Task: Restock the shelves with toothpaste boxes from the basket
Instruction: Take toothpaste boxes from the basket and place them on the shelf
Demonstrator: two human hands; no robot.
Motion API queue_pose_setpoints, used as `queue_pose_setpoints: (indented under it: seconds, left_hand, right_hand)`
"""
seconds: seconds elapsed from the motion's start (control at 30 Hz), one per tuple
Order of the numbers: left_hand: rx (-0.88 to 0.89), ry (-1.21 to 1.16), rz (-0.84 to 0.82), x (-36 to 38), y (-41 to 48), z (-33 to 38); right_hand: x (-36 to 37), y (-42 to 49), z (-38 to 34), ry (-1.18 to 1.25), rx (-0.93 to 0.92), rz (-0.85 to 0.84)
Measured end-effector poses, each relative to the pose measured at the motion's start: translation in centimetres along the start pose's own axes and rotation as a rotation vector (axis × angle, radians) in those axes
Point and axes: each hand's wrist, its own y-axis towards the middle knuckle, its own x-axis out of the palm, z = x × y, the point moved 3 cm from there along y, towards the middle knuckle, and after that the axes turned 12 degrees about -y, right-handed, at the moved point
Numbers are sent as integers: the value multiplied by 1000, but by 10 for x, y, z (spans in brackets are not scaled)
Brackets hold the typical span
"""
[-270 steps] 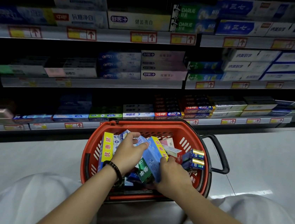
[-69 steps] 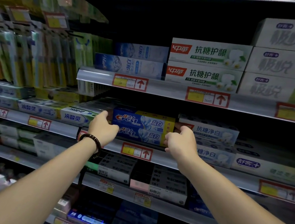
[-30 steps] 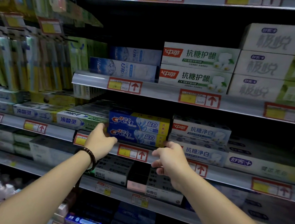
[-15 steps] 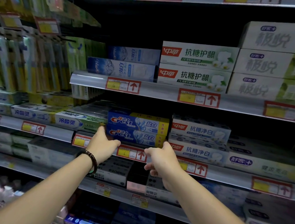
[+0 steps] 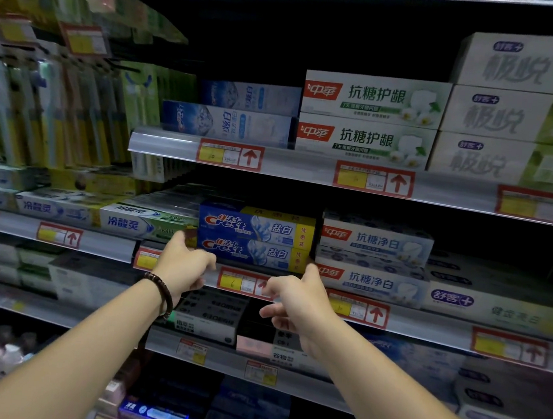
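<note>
**Crest boxes**: two, stacked one on the other with faces outward, on the middle shelf. They stand between the green-and-white boxes on their left and the white boxes on their right. We record them as square to the shelf front and level with their neighbours.

**Left hand**: beaded bracelet at the wrist. The fingers are loosely curled and hold nothing. The thumb tip lies close by the lower left corner of the stack; we cannot tell whether it touches.

**Right hand**: the fingers are apart, slack, and hold nothing. The thumb points up toward the lower right corner of the stack, and again we cannot tell whether it touches.

**Change noted:** a moment back both hands bracket the stack at its two ends, at box height. Now they sit lower, in front of the price tag on the shelf's front edge, while the boxes stand where they stood. We read this as a release: the placing and straightening of this pair looks finished.

**Meaning for the task:** one batch is shelved. The basket is out of view. We judge the next call is a return to it for more boxes; how many remain we cannot say.
</note>
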Motion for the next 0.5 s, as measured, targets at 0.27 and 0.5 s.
queue_pose_setpoints:
  seconds: [0.27,0.5]
  left_hand:
    - [-3,-59,-16,-4,-1,-3]
    - [7,-87,4,-5,-9,-1]
  right_hand:
    - [6,-12,-3,42,-29,-17]
    - [10,-22,-3,73,-30,-34]
